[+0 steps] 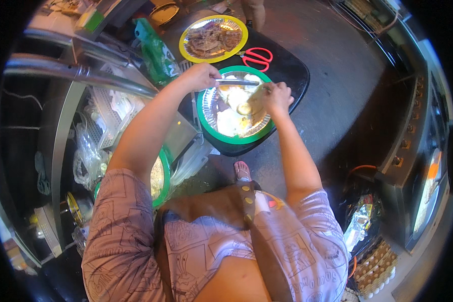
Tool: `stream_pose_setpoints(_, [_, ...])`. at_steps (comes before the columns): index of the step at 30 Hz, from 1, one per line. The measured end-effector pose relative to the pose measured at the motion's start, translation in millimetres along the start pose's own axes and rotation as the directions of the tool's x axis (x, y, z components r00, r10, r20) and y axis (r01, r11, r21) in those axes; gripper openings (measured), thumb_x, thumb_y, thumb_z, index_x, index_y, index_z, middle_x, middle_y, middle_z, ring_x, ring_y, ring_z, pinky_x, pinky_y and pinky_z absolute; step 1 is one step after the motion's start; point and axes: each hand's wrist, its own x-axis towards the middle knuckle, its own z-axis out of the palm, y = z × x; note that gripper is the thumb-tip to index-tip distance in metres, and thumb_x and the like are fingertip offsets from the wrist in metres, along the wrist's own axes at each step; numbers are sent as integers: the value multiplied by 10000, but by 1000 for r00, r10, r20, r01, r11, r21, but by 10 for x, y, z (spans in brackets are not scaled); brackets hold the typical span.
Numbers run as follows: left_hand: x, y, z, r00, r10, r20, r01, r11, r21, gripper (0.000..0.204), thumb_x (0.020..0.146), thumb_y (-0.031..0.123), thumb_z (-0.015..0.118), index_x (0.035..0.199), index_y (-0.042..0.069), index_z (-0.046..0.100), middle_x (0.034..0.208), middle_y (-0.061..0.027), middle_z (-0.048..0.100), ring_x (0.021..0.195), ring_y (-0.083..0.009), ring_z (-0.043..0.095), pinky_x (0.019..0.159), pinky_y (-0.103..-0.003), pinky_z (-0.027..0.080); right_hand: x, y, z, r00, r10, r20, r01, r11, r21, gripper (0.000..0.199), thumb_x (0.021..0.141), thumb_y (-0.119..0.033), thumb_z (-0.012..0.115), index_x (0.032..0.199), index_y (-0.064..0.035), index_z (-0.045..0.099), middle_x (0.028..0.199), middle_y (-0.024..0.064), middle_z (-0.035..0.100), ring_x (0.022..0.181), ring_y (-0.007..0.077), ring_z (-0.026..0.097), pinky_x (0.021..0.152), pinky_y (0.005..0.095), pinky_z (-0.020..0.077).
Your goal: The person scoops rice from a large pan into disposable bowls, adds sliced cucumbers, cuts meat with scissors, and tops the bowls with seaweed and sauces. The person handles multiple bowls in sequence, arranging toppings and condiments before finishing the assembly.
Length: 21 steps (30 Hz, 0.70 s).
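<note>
A green-rimmed plate [202, 113] lined with foil sits on a black tray [292, 70] and holds pale flat food [229, 121]. My left hand [201, 75] is closed on a metal utensil [239, 82] that reaches across the plate's top. My right hand [278, 96] grips another utensil [254, 100], its tip pressed on the food in the plate's middle. Behind it, a yellow-rimmed foil plate [183, 40] carries dark cooked pieces [211, 39].
Red-handled scissors [256, 57] lie on the black tray beside the yellow plate. A green plastic bag [156, 53] and metal rails [80, 73] stand at left. Another green-rimmed plate [163, 173] sits under my left arm. An egg carton [377, 267] rests at lower right.
</note>
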Motion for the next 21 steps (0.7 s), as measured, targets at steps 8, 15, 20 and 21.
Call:
stream_pose_setpoints(8, [-893, 371, -285, 880, 164, -445, -87, 978, 189, 286, 826, 191, 670, 1088, 78, 684, 1015, -133, 656, 960, -295, 625, 838, -386, 490, -491, -5, -376, 911, 84, -403, 6, 976, 218, 269, 804, -165, 622, 1070, -167, 663, 1070, 114, 600, 1075, 317, 512, 912, 479, 394])
stream_pose_setpoints(15, [-2760, 159, -853, 881, 143, -451, -69, 982, 176, 319, 844, 181, 669, 1149, 86, 658, 1046, -121, 644, 976, -255, 615, 858, -361, 479, -1036, 250, -297, 878, -268, -398, 375, 900, 221, 246, 801, -62, 668, 1038, 5, 670, 986, 178, 652, 924, 308, 596, 820, 413, 473])
stream_pose_setpoints(20, [-5129, 56, -1064, 914, -33, -405, 111, 979, 173, 324, 826, 108, 666, 1148, 73, 660, 1062, -112, 645, 994, -266, 608, 893, -376, 472, -1834, -156, -267, 920, -200, -337, 260, 955, 141, 292, 837, -72, 669, 1120, -10, 636, 997, 150, 577, 917, 267, 552, 807, 373, 465])
stream_pose_setpoints(21, [-5566, 43, -1046, 913, -77, -401, 168, 966, 196, 321, 815, 94, 672, 1135, 69, 664, 1054, -112, 646, 988, -275, 608, 885, -385, 474, -1975, -263, -210, 924, -195, -330, 270, 942, 199, 294, 838, -74, 669, 1123, -11, 635, 993, 144, 573, 906, 258, 548, 805, 370, 463])
